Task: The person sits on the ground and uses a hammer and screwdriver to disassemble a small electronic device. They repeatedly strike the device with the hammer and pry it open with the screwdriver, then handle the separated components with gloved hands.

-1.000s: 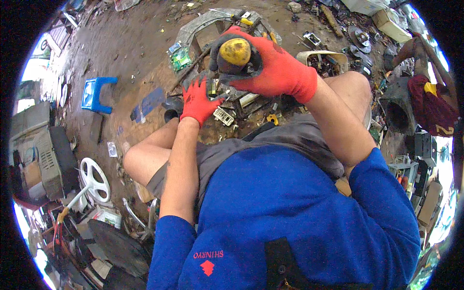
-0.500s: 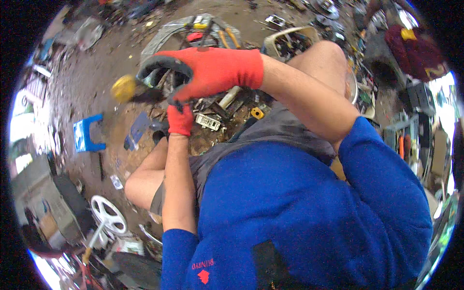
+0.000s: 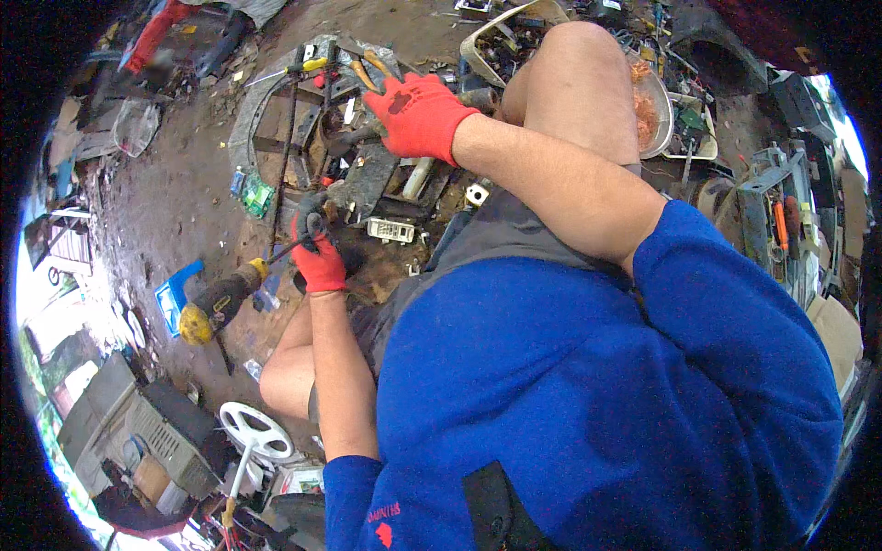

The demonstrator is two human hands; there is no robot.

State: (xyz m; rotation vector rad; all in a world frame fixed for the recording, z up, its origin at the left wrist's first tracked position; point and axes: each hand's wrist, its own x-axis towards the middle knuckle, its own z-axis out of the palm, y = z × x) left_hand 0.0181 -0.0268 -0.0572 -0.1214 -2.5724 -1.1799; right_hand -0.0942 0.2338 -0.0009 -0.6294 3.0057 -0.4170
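My left hand, in a red glove with dark fingertips, is closed round the shaft of a big screwdriver-like tool. Its yellow-and-black handle points out to the lower left. Farther off, my right hand, also in a red glove, is palm down with curled fingers over the work spot. A dark, blunt-ended piece sticks out beside its fingers; what the hand grips is mostly hidden. Below it are scrap metal parts and a pale plastic piece with slots. Orange-handled pliers lie just beyond the right hand.
A grey ring-shaped slab borders the scrap, with a yellow-handled screwdriver on it. Green circuit board pieces lie by its left side. A parts bin and a bowl of copper-coloured wire flank my right knee. A blue stool stands left.
My right hand has moved away from my left hand, up and to the right. The yellow-handled tool now extends from my left hand toward the lower left. The view has shifted.
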